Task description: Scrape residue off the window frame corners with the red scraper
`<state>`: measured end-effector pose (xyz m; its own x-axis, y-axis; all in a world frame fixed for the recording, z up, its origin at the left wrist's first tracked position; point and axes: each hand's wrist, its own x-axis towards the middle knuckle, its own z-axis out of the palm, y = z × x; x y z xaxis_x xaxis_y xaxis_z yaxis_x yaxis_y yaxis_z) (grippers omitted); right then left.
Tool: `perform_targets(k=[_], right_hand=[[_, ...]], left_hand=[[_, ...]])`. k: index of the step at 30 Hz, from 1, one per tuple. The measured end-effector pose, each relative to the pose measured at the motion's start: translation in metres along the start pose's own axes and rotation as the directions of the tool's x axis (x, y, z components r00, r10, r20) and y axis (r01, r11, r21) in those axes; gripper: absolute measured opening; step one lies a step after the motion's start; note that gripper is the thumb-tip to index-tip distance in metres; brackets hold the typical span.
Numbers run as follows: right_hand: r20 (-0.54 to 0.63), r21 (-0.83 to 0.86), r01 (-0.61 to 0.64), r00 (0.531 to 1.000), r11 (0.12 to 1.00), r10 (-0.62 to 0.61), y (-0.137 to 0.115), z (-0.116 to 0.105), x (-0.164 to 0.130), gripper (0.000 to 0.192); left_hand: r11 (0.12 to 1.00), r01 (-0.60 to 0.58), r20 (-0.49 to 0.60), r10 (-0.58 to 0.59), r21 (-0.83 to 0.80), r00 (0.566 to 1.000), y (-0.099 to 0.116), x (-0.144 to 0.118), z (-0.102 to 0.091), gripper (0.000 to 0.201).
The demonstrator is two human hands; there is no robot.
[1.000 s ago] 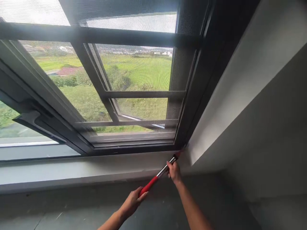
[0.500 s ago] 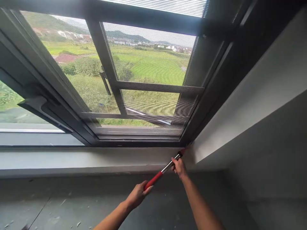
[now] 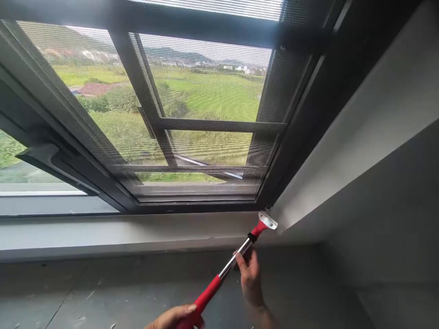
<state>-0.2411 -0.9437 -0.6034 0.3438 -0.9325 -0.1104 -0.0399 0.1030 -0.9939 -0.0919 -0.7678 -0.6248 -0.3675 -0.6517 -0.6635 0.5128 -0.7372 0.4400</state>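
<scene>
**Two hands on a long scraper at the sill corner**

Both hands were wrapped around the scraper (image 3: 236,258): the left hand (image 3: 174,317) closed on its red grip at the bottom edge, the right hand (image 3: 248,274) curled around the chrome shaft further up. The flat head (image 3: 267,221) lay against the window sill (image 3: 120,233) in the corner where it met the side wall (image 3: 343,151), just below the window frame (image 3: 206,203). Scraping there would probably go best with the blade kept flat and low, the right hand steering and the left pushing, short of the mesh screen (image 3: 206,100). Most of the left hand was cut off by the picture's edge, and whatever lay under the blade was too small to make out.
</scene>
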Motion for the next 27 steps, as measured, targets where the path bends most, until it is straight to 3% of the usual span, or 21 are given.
perform_targets(k=[4, 9, 12, 15, 18, 23, 27], right_hand=[[-0.133, -0.171, -0.023, 0.991, 0.985, 0.000, 0.005, -0.009, 0.024, 0.037], [-0.179, -0.220, 0.001, 0.983, 0.975, -0.041, 0.010, -0.010, 0.062, 0.034], [-0.202, -0.229, 0.013, 0.977, 0.973, -0.061, 0.007, -0.004, 0.072, 0.032], [-0.196, -0.205, 0.019, 0.979, 0.979, -0.060, -0.001, -0.001, 0.076, 0.031], [-0.159, -0.195, 0.005, 0.987, 0.981, -0.036, -0.010, -0.004, 0.080, 0.028], [-0.219, -0.191, -0.037, 0.976, 0.981, -0.006, -0.011, -0.005, 0.087, 0.028], [-0.179, -0.129, -0.071, 0.983, 0.989, 0.047, -0.013, 0.001, 0.088, 0.031]], left_hand=[[0.986, -0.132, -0.055, 0.127, -0.100, 0.990, 0.008, 0.008, 0.022, 0.056], [0.951, -0.271, -0.150, 0.293, 0.151, 0.944, 0.028, 0.007, 0.040, 0.047], [0.923, -0.312, -0.193, 0.355, 0.224, 0.915, 0.039, 0.001, 0.046, 0.061], [0.900, -0.337, -0.253, 0.407, 0.277, 0.878, 0.049, -0.004, 0.048, 0.081], [0.871, -0.341, -0.288, 0.448, 0.353, 0.846, 0.059, -0.007, 0.051, 0.082], [0.864, -0.281, -0.253, 0.407, 0.418, 0.877, 0.072, -0.010, 0.054, 0.080], [0.850, -0.291, -0.274, 0.435, 0.439, 0.858, 0.087, -0.020, 0.056, 0.073]])
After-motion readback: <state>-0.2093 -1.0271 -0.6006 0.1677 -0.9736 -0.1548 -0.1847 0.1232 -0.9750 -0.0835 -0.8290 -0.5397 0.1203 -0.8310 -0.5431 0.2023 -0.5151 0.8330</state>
